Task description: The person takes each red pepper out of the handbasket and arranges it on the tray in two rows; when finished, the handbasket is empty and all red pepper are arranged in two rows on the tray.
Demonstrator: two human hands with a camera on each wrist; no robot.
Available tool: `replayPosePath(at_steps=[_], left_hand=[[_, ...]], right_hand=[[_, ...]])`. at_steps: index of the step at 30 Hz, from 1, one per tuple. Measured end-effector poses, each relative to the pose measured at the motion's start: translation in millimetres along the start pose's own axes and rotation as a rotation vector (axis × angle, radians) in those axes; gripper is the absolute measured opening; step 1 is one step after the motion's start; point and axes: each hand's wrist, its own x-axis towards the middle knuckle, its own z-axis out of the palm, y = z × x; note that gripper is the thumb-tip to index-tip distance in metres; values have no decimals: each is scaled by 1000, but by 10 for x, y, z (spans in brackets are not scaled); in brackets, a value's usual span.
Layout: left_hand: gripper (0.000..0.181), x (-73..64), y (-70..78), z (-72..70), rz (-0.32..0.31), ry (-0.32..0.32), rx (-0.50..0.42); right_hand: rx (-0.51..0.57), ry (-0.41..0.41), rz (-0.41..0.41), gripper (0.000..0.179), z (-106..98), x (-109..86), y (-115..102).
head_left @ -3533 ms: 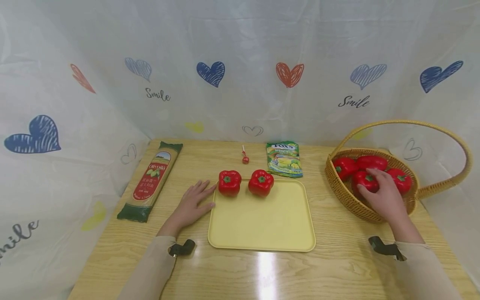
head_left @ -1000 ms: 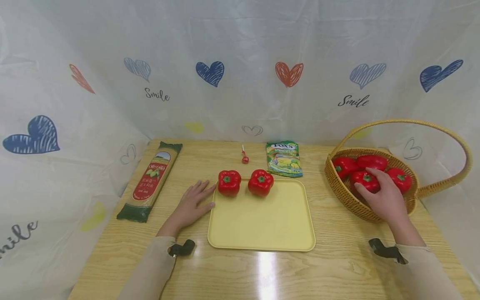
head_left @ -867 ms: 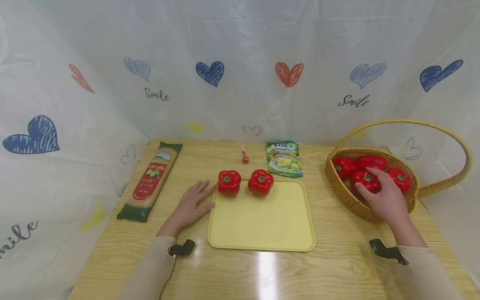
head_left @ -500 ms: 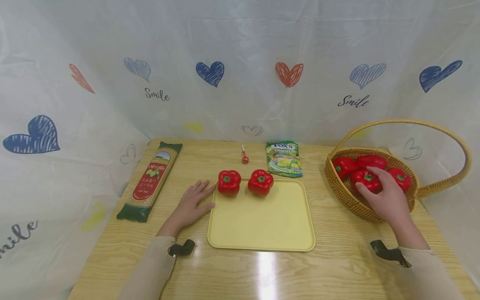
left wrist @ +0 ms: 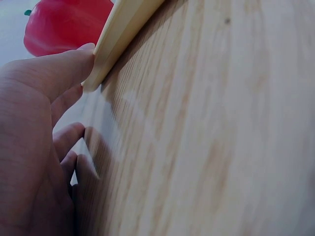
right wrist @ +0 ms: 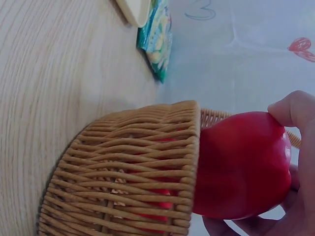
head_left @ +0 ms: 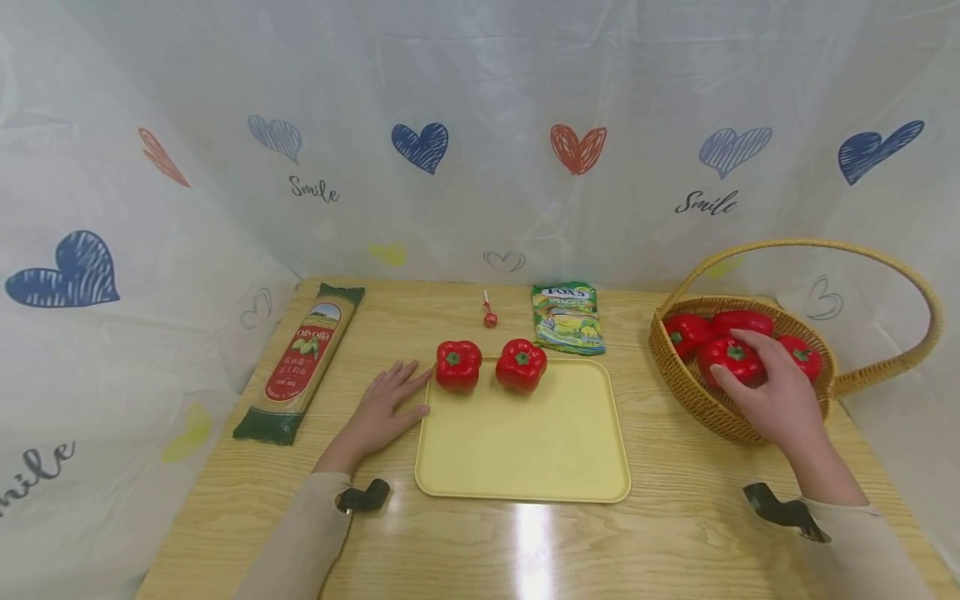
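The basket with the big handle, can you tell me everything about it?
The basket is tan, woven like wicker, with a tall curved handle. It stands on the wooden table, opening up, right of the yellow tray. At least four red peppers show in it; the right hand grips the front one, which pokes past the rim. Whether that hand touches the basket, I can't tell.
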Motion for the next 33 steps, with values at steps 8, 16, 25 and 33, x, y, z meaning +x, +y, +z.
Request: replayPosePath(at_steps=[8,16,25,33], left_hand=[[63,-2,9,-12,-1,0,-4],[64,-14,23,-16,-5,-4,-18],[64,-11,18,-12,-3,-3,-11],[63,-9,17,-10,-4,-1,-16]], right_hand=[[-1,-1,-19,66,-33,-33,-91],[9,8,-41,65,-50,-65,-155],[21,7,-63,64,-66,-80,-241],[33,-4,-77,62,-56,-101,-330]])
